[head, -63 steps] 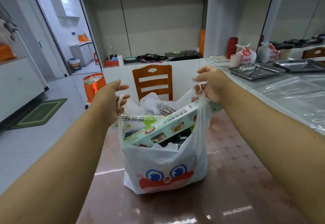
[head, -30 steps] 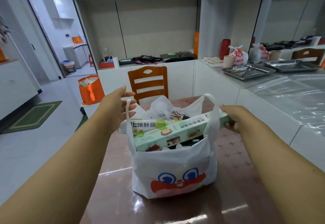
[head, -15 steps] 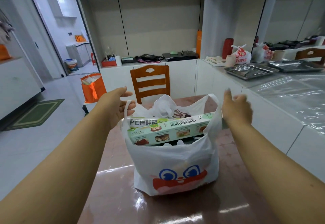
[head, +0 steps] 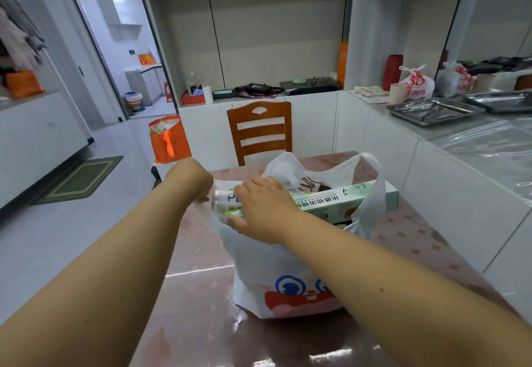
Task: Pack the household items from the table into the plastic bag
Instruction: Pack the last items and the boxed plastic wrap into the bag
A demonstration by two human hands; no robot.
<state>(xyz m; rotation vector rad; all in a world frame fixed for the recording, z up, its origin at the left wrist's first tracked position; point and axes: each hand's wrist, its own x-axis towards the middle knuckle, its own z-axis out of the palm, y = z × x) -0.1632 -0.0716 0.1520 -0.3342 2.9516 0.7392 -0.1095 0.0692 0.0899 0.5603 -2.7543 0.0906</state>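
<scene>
There I had the bag (head: 276, 268) standing on the table (head: 195, 251), my left hand (head: 190, 179) pinching its left handle to hold the mouth wide while my right hand (head: 260, 208), fingers curled, pressed the boxes (head: 345, 198) deeper.

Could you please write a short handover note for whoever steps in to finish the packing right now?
Left hand: grips the white plastic bag's left edge.
Right hand: reaches across and rests on the PE cling film roll at the bag's mouth; grip unclear.
The bag stands on the table, packed; the long green box pokes out past the right handle.
Done: no loose items are visible on the table.
Left: settle the roll and box, and gather both handles.
</scene>
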